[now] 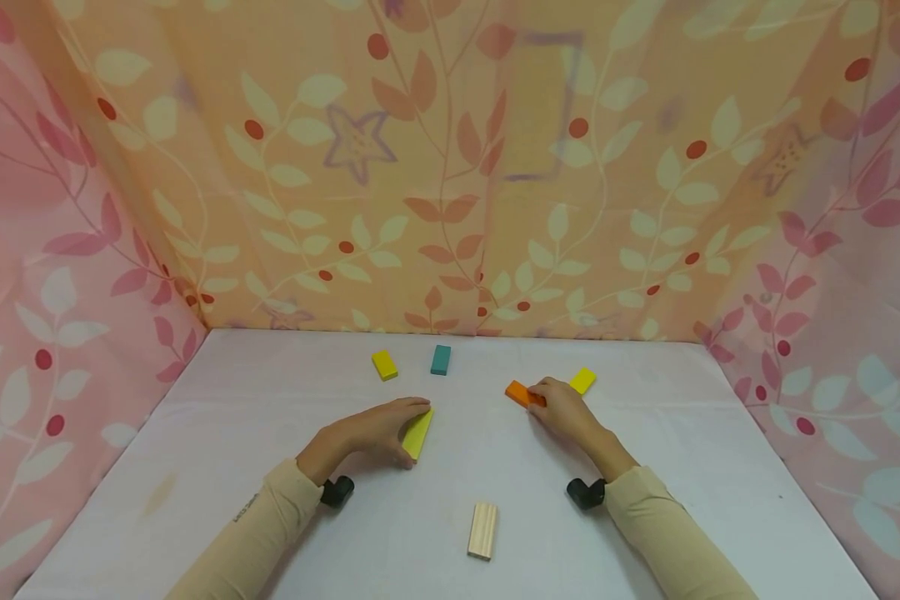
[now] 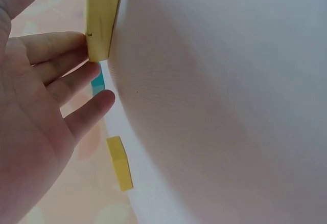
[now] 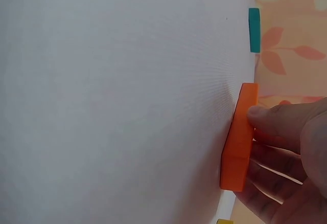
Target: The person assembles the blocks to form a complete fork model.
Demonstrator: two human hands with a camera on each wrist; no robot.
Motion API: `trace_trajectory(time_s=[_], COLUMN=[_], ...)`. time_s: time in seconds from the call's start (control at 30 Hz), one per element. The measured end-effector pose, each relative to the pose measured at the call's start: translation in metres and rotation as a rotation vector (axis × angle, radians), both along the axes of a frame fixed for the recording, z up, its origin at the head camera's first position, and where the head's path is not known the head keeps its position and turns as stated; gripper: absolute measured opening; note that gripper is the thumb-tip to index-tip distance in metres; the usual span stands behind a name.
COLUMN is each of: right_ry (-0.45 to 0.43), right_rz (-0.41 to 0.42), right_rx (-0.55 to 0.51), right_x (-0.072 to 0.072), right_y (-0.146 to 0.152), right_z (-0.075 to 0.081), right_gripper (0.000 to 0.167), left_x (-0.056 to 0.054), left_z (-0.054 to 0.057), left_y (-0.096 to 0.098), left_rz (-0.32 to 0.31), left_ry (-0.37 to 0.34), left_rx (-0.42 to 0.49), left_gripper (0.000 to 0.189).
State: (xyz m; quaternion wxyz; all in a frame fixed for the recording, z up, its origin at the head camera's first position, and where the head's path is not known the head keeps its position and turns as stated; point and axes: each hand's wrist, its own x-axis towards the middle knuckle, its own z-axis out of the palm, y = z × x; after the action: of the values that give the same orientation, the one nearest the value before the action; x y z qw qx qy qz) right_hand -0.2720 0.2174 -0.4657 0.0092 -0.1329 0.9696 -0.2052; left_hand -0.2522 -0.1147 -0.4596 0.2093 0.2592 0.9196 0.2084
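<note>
My left hand point(image 1: 375, 427) holds a pale yellow wooden block point(image 1: 418, 435) by its ends, thumb at the near end and fingers at the far one. In the left wrist view, fingertips touch the end of this block point(image 2: 103, 22), while the little finger sticks out free below. To the right, my right hand point(image 1: 567, 410) grips an orange block point(image 1: 519, 392) that lies flat and slanted, close on the white cloth. The right wrist view shows the thumb on one face of the orange block point(image 3: 240, 137) and the other fingers behind it.
A yellow block point(image 1: 385, 365) and a teal block point(image 1: 441, 360) lie toward the back. Another yellow block point(image 1: 583, 381) sits just beyond my right hand. A plain wood block point(image 1: 483, 531) lies near the front. Patterned cloth walls point(image 1: 450, 208) enclose the white tabletop point(image 1: 645, 400).
</note>
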Motion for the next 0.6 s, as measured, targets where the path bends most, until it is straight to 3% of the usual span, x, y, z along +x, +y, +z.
trace_trajectory(time_s=[0.6], right_ry=[-0.022], right_rz=[-0.005], right_rx=[-0.01], right_x=[-0.0007], right_y=[0.0004], right_z=[0.0016], right_gripper=[0.037], left_x=[0.0019], left_z=[0.002], left_y=[0.0004], left_rz=[-0.008], left_ry=[0.035], left_rx=[0.02], left_gripper=[0.089])
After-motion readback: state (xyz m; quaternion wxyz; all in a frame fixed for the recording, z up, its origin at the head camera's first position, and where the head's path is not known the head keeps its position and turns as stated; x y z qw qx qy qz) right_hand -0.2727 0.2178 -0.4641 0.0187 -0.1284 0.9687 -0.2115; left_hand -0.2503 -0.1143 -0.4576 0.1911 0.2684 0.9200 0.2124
